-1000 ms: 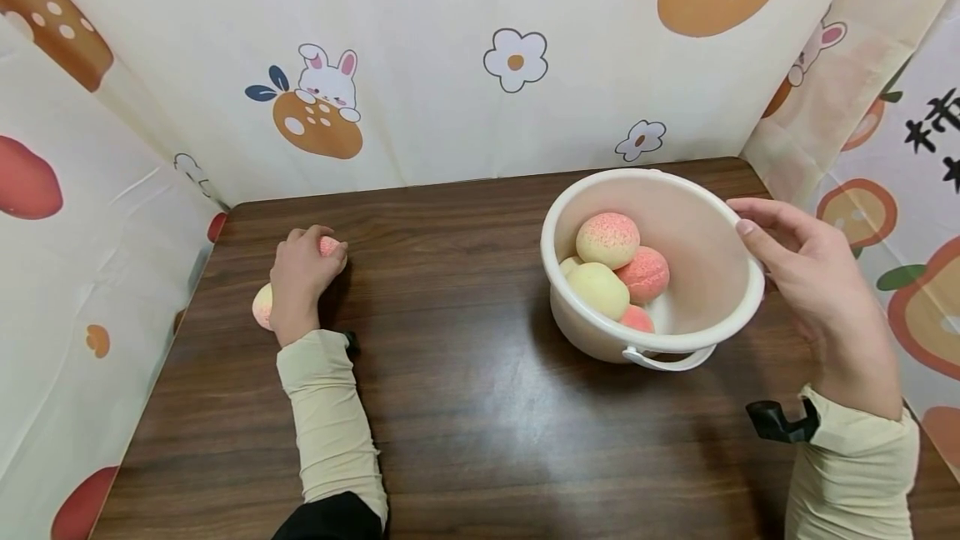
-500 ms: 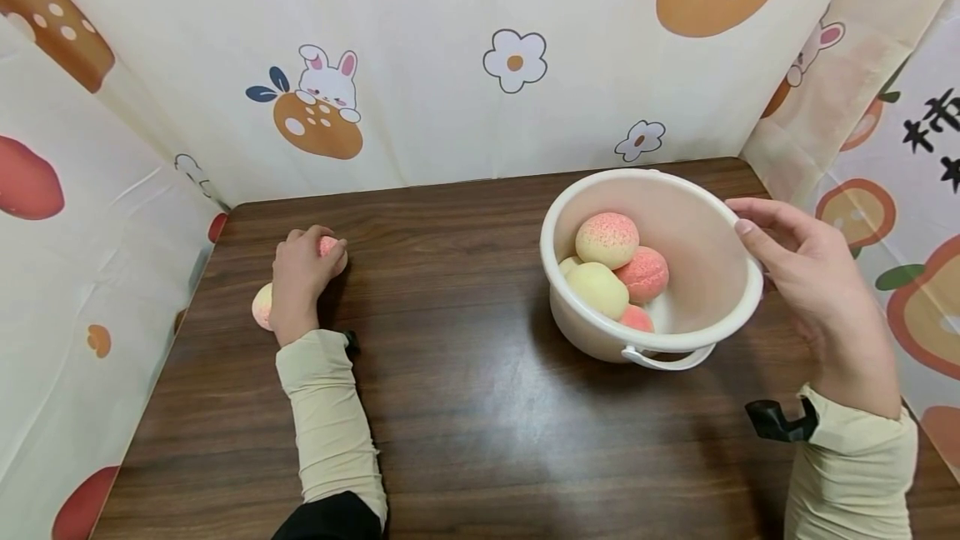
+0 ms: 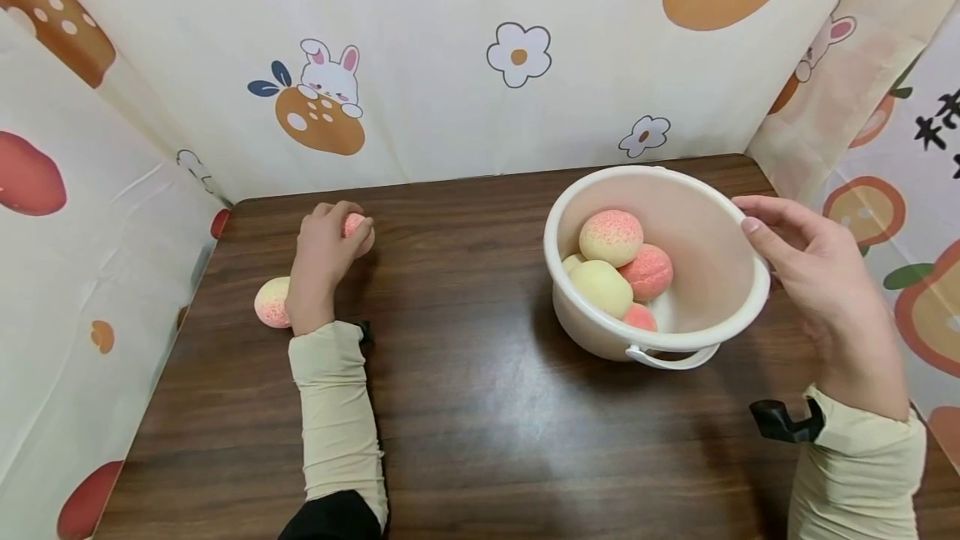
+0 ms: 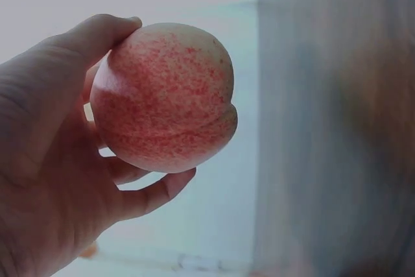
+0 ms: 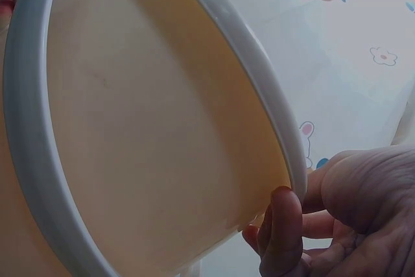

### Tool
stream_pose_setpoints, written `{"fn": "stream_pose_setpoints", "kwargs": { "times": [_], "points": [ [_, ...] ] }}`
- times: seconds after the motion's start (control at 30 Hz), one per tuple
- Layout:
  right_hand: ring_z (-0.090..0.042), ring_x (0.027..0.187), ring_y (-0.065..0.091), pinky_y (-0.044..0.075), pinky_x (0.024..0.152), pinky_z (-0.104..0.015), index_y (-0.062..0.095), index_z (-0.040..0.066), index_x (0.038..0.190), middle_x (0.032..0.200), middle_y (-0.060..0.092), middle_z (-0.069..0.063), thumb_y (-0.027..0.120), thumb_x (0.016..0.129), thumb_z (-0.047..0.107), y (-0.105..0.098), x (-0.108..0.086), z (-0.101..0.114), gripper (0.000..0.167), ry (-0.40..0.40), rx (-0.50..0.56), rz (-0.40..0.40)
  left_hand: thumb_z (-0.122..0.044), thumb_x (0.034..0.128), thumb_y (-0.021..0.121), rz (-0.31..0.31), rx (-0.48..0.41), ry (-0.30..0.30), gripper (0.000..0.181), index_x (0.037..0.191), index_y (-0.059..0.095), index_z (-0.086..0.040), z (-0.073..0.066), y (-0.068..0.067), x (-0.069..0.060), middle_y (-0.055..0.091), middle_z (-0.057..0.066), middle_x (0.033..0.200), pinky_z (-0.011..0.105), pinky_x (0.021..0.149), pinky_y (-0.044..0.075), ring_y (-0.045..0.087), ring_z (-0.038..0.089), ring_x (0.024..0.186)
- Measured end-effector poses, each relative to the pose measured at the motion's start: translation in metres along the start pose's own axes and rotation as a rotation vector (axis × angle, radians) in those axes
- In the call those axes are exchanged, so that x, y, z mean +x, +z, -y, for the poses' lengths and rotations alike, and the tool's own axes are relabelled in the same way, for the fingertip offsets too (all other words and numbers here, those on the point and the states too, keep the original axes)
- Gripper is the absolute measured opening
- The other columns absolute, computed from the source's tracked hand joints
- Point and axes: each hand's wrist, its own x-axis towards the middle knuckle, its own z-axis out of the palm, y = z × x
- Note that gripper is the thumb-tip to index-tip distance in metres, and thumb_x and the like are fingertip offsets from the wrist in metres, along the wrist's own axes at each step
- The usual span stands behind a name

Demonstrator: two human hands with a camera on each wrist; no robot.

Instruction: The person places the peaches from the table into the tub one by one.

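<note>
My left hand (image 3: 324, 261) grips a pink-speckled peach (image 4: 165, 98), its thumb and fingers curled round the fruit in the left wrist view. In the head view that peach is mostly covered by the hand. A second peach (image 3: 272, 303), yellow and pink, lies on the table beside the left wrist. At the right stands a white bucket (image 3: 716, 265) holding several peaches, among them a speckled one (image 3: 611, 237), a pale yellow one (image 3: 602, 288) and a pink one (image 3: 648, 272). My right hand (image 3: 828, 290) pinches the bucket's right rim between thumb and fingers.
The brown wood-grain table (image 3: 465, 407) is bounded at the back and sides by printed cloth (image 3: 435, 65). On the bucket's front side its handle (image 3: 672, 359) hangs down.
My left hand has shifted right and slightly away from me, carrying the peach, so more of the second peach shows. My right hand keeps its hold on the bucket rim.
</note>
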Motion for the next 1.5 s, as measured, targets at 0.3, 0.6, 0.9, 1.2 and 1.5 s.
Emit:
{"fn": "stream_pose_setpoints", "kwargs": {
  "times": [0.3,0.6,0.9,1.2,1.5],
  "points": [
    [0.0,0.083,0.068,0.058,0.061,-0.021,0.06,0.021,0.142,0.107,0.068,0.021,0.063,0.103,0.029,0.0,-0.001,0.0,0.04,-0.006,0.017,-0.002,-0.034,0.1014,0.063,-0.043,-0.023,0.139,0.035,0.124,0.069,-0.007,-0.041,0.002,0.006,0.061,0.023,0.13,0.062,0.101,0.043,0.053,0.046,0.122],
    [-0.001,0.082,0.069,0.058,0.06,-0.022,0.061,0.019,0.141,0.107,0.069,0.019,0.064,0.103,0.027,0.0,-0.001,-0.001,0.039,-0.015,0.046,-0.001,-0.035,0.1005,0.062,-0.02,0.007,0.219,0.034,0.122,0.071,-0.01,-0.068,0.006,0.008,0.064,0.018,0.128,0.058,0.099,0.043,0.054,0.042,0.118],
    [-0.001,0.082,0.069,0.058,0.06,-0.022,0.061,0.019,0.141,0.107,0.07,0.018,0.065,0.103,0.026,0.0,0.0,-0.001,0.039,-0.017,0.07,0.001,-0.032,0.0989,0.066,-0.001,0.041,0.362,0.03,0.121,0.071,-0.012,-0.101,0.004,0.008,0.064,0.015,0.125,0.055,0.095,0.044,0.054,0.04,0.118],
    [0.0,0.081,0.069,0.059,0.06,-0.023,0.059,0.021,0.143,0.106,0.068,0.021,0.062,0.104,0.029,0.0,0.0,0.0,0.04,-0.016,-0.013,-0.005,-0.03,0.0972,0.068,-0.037,0.09,0.577,0.027,0.118,0.072,-0.013,-0.135,0.002,0.003,0.065,0.013,0.121,0.053,0.089,0.048,0.057,0.038,0.112],
    [-0.002,0.079,0.07,0.058,0.057,-0.024,0.061,0.02,0.141,0.103,0.07,0.021,0.063,0.103,0.027,-0.001,0.0,0.0,0.038,-0.023,0.013,-0.003,-0.025,0.0954,0.065,-0.098,0.119,0.787,0.022,0.113,0.073,-0.015,-0.166,0.001,-0.001,0.067,0.011,0.116,0.053,0.083,0.051,0.06,0.036,0.105]
  ]
}}
